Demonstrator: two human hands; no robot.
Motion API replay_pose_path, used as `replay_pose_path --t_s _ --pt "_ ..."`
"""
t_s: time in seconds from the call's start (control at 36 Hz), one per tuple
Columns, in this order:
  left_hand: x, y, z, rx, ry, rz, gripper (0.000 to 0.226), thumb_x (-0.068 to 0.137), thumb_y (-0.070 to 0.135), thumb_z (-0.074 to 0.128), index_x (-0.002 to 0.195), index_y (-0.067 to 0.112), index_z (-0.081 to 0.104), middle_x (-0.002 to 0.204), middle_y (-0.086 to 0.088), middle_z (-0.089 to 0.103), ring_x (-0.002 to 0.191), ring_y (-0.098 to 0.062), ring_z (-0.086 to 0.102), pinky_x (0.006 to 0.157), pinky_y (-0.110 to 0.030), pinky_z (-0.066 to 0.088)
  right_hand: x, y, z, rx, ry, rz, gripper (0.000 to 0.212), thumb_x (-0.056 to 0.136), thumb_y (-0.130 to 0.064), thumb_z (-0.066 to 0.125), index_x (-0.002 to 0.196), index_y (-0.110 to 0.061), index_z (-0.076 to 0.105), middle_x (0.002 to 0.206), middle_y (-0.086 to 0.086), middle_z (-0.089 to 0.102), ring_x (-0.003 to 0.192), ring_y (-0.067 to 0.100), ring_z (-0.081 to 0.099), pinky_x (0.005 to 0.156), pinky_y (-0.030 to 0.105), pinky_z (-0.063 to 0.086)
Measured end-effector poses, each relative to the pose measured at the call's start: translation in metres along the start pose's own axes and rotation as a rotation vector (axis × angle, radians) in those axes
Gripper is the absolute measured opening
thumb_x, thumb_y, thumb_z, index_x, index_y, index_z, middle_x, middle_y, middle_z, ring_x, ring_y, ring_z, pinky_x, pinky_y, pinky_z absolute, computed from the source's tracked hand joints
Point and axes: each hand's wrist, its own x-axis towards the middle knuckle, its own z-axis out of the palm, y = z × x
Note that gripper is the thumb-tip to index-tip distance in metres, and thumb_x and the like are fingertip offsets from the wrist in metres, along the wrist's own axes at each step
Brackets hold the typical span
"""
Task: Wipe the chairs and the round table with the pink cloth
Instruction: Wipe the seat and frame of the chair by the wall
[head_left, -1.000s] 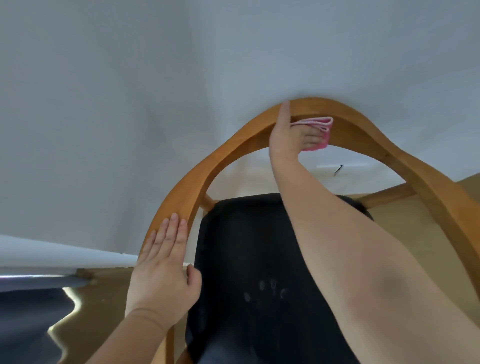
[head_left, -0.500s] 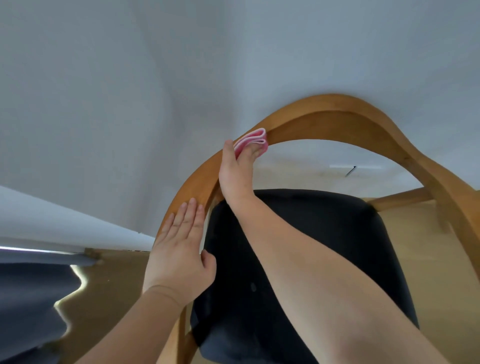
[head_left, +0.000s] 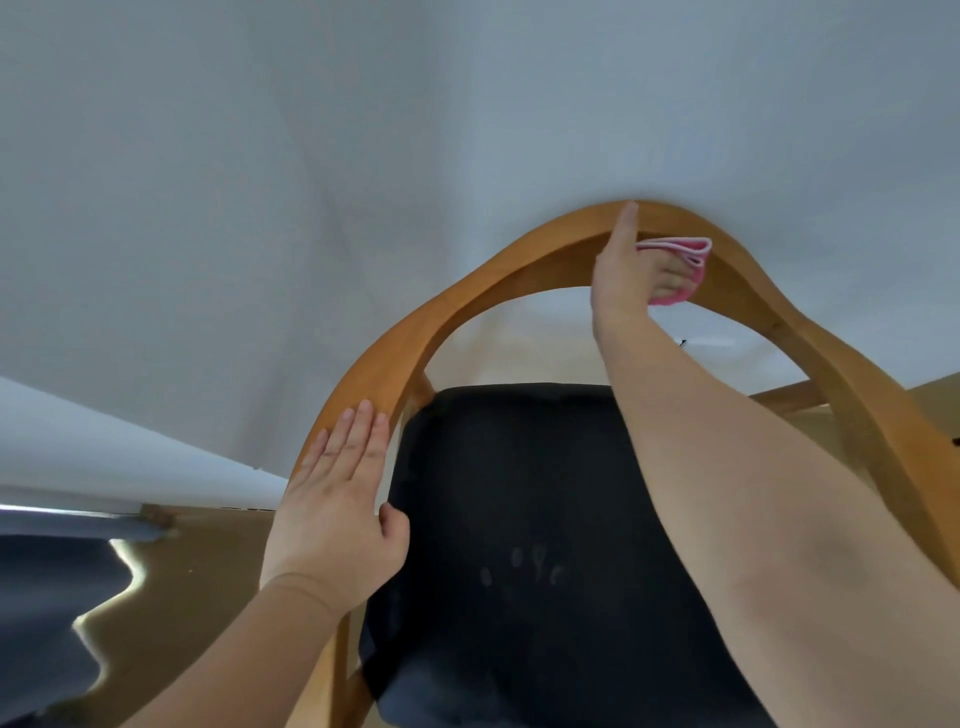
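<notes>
Head view: at upper centre-right my right hand (head_left: 631, 280) has its grip curled on the folded pink cloth (head_left: 680, 248), pressing it to the top of the chair (head_left: 467, 301) rail. My left hand (head_left: 337, 509) lies flat, fingers straight, on the rail's left curve beside the black seat (head_left: 519, 493).

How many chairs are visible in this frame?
1. A wooden chair with a black seat fills the centre; the left hand rests on its curved rail, the right hand grips the pink cloth against the rail's top. Others may stand out of frame.
</notes>
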Motion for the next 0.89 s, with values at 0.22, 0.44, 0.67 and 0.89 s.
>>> replay_pose_path --t_s 0.22,0.44,0.67,0.89 --pt "0.001 0.000 0.000 0.020 -0.006 -0.005 0.075 0.083 0.045 0.025 0.142 0.024 -0.017 0.154 0.005 -0.008 0.142 -0.010 -0.009 0.114 -0.032 -0.004 -0.002 0.015 0.002 0.059 0.036 -0.050 0.103 0.096 -0.059 0.041 0.146 0.009 -0.018 0.157 0.025 -0.020 0.147 0.034 -0.019 0.118 0.039 -0.009" --pt "0.002 0.000 0.000 0.011 -0.018 -0.011 0.075 0.084 0.043 0.029 0.147 0.022 -0.004 0.156 0.004 -0.004 0.144 -0.011 -0.004 0.115 -0.032 0.000 -0.076 0.030 0.047 0.110 -0.193 -0.246 0.090 0.100 -0.046 0.043 0.150 0.001 -0.015 0.160 0.016 -0.018 0.149 0.025 -0.013 0.118 0.030 0.003" --pt "0.002 -0.001 0.003 0.016 0.007 -0.033 0.072 0.085 0.044 0.028 0.150 0.022 0.005 0.155 0.006 -0.005 0.143 -0.009 -0.006 0.114 -0.030 -0.004 -0.126 0.055 0.058 0.054 -0.275 -0.290 0.074 0.094 -0.048 0.056 0.151 -0.012 0.026 0.137 0.008 0.053 0.120 0.023 0.058 0.102 0.033 0.049" --pt "0.001 -0.001 0.005 -0.063 0.058 -0.064 0.067 0.085 0.042 0.026 0.149 0.026 0.018 0.154 0.009 0.008 0.142 -0.008 0.004 0.112 -0.027 -0.002 -0.144 0.062 0.031 0.041 -0.425 -0.313 0.019 0.095 -0.006 0.053 0.108 -0.010 0.066 0.087 0.001 0.065 0.077 0.013 0.069 0.061 0.019 0.057"
